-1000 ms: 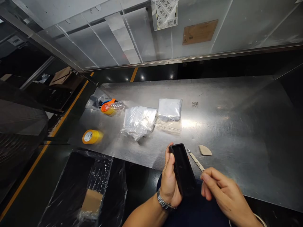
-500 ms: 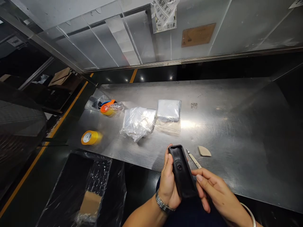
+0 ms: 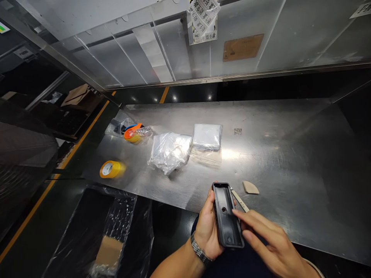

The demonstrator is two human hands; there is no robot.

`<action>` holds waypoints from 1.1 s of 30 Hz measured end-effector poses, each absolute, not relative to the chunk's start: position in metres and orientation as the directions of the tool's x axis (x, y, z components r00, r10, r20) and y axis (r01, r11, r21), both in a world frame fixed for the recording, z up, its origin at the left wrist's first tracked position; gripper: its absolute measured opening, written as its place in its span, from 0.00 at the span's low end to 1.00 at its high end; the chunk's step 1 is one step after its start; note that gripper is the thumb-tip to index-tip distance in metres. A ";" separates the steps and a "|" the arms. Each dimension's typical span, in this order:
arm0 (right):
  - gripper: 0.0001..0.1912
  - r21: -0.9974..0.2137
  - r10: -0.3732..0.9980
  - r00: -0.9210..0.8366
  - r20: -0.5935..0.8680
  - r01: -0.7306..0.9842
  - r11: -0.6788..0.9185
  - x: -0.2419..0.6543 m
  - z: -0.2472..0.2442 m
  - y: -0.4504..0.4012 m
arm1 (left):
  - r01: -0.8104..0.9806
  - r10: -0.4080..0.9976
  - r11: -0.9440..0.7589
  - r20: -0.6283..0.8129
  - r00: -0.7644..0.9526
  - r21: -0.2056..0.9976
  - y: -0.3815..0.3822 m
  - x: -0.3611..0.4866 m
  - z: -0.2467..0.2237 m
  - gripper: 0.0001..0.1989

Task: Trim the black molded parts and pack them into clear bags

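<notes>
A long black tray-like part [image 3: 227, 226], hollow side up with a small round hole near its middle, is held by my left hand [image 3: 207, 227], whose fingers wrap its left side and underside. My right hand [image 3: 268, 239] is at the part's right side, fingers apart, with the index fingertip over its right rim near the hole. Just beyond, on the metal table, lies a slim pale-handled knife [image 3: 241, 201] marked A26, its tip hidden behind the part. Right of it sits a beige wedge-shaped piece [image 3: 250, 187].
On the metal table [image 3: 278, 154] are a plastic-wrapped stack [image 3: 207, 136], a crumpled clear bag [image 3: 170, 150], an orange tape dispenser [image 3: 133, 133] and a yellow tape roll [image 3: 110, 169]. Black plastic sheeting [image 3: 78, 227] with a cardboard piece [image 3: 109, 251] lies lower left.
The black part has shifted slightly right and tilted so more of its inside shows. My right hand's index finger has moved from beside the part's edge to over its rim, its fingers now more spread.
</notes>
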State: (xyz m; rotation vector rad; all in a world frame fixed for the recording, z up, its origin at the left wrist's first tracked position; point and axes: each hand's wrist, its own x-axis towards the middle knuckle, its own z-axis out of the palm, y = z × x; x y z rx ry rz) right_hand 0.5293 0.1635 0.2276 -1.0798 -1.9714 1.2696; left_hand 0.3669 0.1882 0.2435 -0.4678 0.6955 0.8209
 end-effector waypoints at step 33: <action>0.31 -0.452 0.584 -0.754 0.299 0.427 0.783 0.516 0.235 0.173 | -0.704 0.517 0.686 -0.559 0.649 -0.184 0.178 0.364 0.236 0.19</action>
